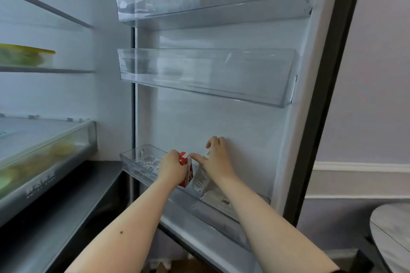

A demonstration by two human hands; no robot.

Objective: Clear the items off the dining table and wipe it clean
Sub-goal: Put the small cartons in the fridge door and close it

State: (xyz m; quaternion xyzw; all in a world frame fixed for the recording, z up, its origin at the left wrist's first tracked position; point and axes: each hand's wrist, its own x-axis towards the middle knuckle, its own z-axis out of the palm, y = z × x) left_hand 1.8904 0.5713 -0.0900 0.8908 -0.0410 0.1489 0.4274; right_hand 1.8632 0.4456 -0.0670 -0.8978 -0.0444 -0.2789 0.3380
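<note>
I face an open fridge door. My left hand (172, 165) grips a small red carton (186, 168) just above the lowest clear door bin (142, 169). My right hand (216, 159) holds the top of a white carton (199, 180) that stands in the same bin, to the right of the red one. The right index finger points left and touches the red carton's top. The dining table's marble edge (392, 235) shows at the bottom right.
Two clear door bins (206, 75) hang above the hands with nothing visible in them. Inside the fridge at left are glass shelves, a yellow-lidded container (26, 57) and a crisper drawer (44, 155) with greenish produce. A lilac wall (377, 73) lies to the right.
</note>
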